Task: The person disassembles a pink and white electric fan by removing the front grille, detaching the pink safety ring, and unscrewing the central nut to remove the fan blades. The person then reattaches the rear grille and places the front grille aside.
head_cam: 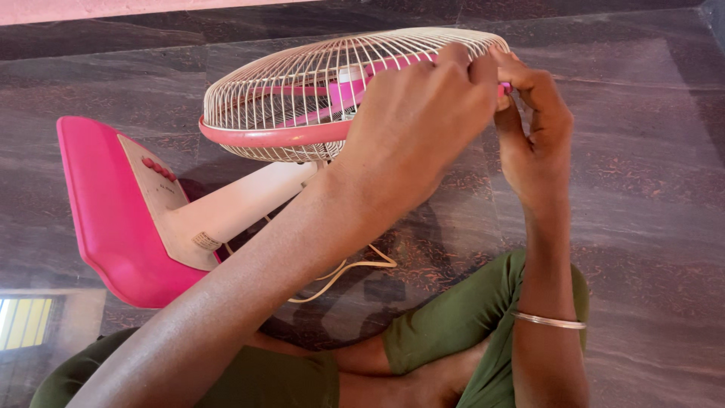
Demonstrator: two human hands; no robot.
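Both hands meet at the far right rim of the tipped table fan's grille [302, 91]: left hand [415, 121] covers it, right hand [532, 128] pinches it.

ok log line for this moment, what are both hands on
left hand: gripping fan guard rim | right hand: pinching same rim | table fan: tipped over on stone floor | cord: loose underneath

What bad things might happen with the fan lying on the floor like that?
The wire grille could pinch or scrape, since the left hand and right hand are both pressed to its pink rim. The loose cord near the knees might snag. The fan lies tilted on its base and may roll.
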